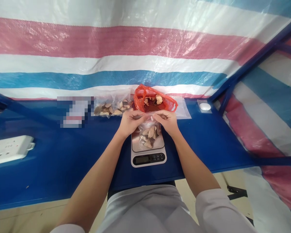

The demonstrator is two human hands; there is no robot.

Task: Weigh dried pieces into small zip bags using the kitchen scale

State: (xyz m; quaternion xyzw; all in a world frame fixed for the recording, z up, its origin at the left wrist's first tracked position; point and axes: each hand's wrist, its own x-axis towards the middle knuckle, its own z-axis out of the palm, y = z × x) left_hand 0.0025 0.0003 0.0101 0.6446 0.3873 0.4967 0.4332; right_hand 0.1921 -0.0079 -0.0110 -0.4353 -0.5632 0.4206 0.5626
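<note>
A clear plastic zip bag (149, 135) with several pale brown dried slices lies over the steel plate of a white kitchen scale (149, 158). My left hand (132, 122) pinches the bag's top edge from the left. At the same edge, my right hand (167, 121) is closed on the plastic from the right. Just beyond my hands stands an open red plastic bag (171, 103) with more dried slices inside. Two filled clear bags, a left one (103, 109) and a right one (122, 106), lie to its left. The scale's display looks blank.
Flat clear bags (184, 111) lie right of the red bag. Farther right is a white oval object (205, 106) on a small clear packet. A white power strip (11, 150) and a blurred-out item (75, 111) are on the left of the blue table (63, 174). Striped sheeting (111, 42) hangs behind.
</note>
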